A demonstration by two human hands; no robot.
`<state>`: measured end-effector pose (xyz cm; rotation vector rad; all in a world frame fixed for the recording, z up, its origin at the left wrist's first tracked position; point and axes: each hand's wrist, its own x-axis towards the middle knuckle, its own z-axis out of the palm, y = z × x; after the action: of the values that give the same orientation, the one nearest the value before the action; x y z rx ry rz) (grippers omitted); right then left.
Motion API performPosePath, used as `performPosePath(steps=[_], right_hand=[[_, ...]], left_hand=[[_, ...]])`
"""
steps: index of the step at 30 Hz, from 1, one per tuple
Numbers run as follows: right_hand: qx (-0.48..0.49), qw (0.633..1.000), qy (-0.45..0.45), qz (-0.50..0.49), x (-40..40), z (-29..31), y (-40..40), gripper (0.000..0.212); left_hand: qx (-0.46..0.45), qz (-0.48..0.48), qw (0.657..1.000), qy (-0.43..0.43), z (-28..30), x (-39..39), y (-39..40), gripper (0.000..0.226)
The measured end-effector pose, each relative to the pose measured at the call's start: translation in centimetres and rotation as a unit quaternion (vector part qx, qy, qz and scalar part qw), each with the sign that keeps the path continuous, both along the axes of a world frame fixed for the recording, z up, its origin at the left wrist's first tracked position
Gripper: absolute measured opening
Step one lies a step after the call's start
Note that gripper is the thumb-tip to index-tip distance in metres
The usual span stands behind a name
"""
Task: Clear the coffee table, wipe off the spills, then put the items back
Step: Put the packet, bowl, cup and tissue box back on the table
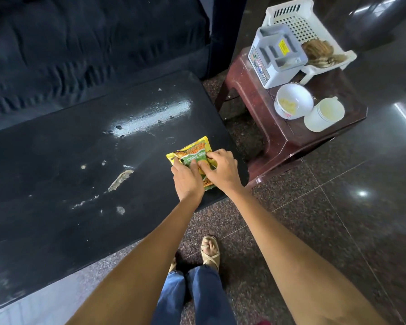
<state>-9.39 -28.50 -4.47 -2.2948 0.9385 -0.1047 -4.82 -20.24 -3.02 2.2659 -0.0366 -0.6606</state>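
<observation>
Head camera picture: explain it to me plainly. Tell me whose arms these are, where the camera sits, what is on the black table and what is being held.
There is no machine here. A person wears one wide camera on the head, looking down, so both arms are the wearer's own. The left hand and right hand both have a grip on a yellow and green snack packet near the right end of the black coffee table. The table carries dried spills and crumbs. Beside it, a brown stool holds a white bowl, a white cup, a grey box and a white basket.
</observation>
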Motion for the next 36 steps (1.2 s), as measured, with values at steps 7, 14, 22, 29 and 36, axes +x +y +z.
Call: performPosePath(steps=[7,14,22,29,36], right_hand=[[-0.038,0.997,0.064,-0.016,1.2,0.1,0.0,0.043],[-0.051,0.996,0.052,-0.056,1.5,1.2,0.0,0.046],[-0.109,0.971,-0.13,-0.17,0.1,2.2,-4.7,0.036],[-0.251,0.931,-0.144,-0.221,-4.6,4.1,-12.8,0.051],[-0.168,0.918,-0.131,-0.334,-9.6,4.1,-21.8,0.098]], left_hand=[[0.056,0.021,0.995,0.077,-0.6,1.3,-1.2,0.053],[0.075,0.031,0.996,0.037,0.0,1.6,-0.7,0.062],[0.068,-0.113,0.972,-0.194,1.4,2.9,-2.3,0.047],[0.044,-0.211,0.953,-0.213,3.5,1.0,-11.1,0.045],[0.011,-0.303,0.935,-0.187,3.8,-1.7,-20.3,0.079]])
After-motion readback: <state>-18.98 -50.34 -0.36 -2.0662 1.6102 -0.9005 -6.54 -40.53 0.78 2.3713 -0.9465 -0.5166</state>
